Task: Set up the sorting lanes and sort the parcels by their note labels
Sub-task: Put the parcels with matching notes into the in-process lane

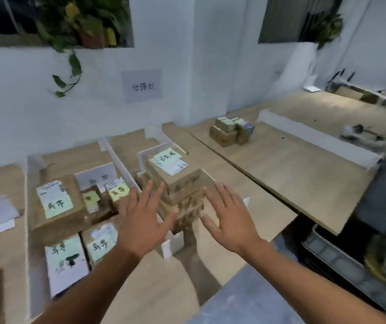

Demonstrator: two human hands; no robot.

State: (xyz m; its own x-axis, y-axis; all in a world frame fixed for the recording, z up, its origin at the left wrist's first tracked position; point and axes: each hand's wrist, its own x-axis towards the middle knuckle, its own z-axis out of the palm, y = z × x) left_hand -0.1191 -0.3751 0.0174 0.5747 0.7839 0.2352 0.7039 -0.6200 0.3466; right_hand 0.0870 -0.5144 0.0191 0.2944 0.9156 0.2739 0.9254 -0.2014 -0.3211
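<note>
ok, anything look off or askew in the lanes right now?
The parcel stack between the open left hand and right hand looks uneven: its boxes sit offset, not flush, so it may topple. Blurry frame; no spill or damage visible.

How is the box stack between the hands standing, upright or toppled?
Upright: the box stack is piled flat, its green note facing up.

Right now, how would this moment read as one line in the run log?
left hand: open, left of parcel stack | right hand: open, right of stack | contact: unclear | top note: green
</note>
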